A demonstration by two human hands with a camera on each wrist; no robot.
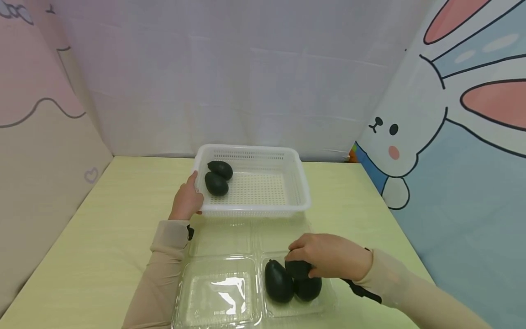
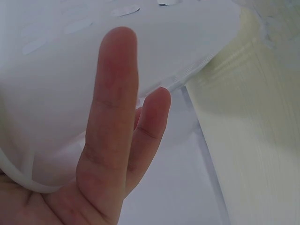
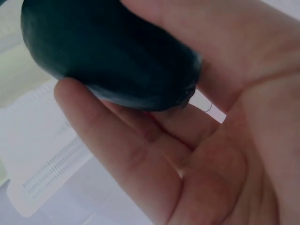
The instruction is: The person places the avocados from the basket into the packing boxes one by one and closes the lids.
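Container (image 1: 219, 297), clear: spreading beneath the right hand (image 1: 328, 256) and leftward from it, cupping two dark green fruits (image 1: 279, 282) under the grip, seemingly done; running out of frame at the bottom. White basket (image 1: 259, 187): sitting beyond that grip, touching the left hand (image 1: 186, 198), carrying two more fruits (image 1: 216, 183), presumably remaining. Left hand: showing straight fingers (image 2: 110, 108), not revealing whether pinching the rim; cannot tell. Right hand: curling round one fruit (image 3: 108, 51), apparently in progress, partly hiding it, leaving contact below unclear.
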